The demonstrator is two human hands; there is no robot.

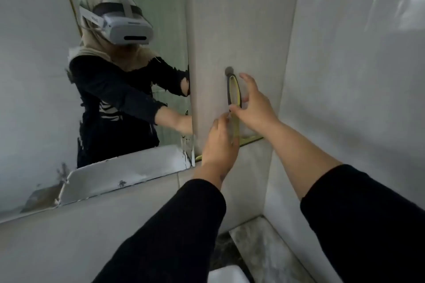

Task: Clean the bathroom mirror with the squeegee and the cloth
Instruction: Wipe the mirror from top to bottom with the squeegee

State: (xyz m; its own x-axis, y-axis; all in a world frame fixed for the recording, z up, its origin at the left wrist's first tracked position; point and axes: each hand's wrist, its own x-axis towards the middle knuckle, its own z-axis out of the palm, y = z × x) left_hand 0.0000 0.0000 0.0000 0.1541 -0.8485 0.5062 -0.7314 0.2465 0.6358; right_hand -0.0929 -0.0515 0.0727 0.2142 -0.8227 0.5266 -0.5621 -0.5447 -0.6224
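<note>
A yellow-green squeegee point(234, 92) hangs by its looped handle from a dark hook point(229, 71) on the grey wall, just right of the mirror point(41, 76). Its blade point(251, 139) points right at the bottom. My left hand point(219, 145) wraps the lower part of the handle from the left. My right hand point(254, 103) is beside the loop, with its thumb against the handle and its fingers spread apart. No cloth is in view.
The mirror's lower edge point(119, 181) is chipped and stained, and it reflects a person wearing a headset. A tiled wall corner point(282, 99) stands close on the right. Below are a marble ledge point(264, 243) and a white object point(227, 273).
</note>
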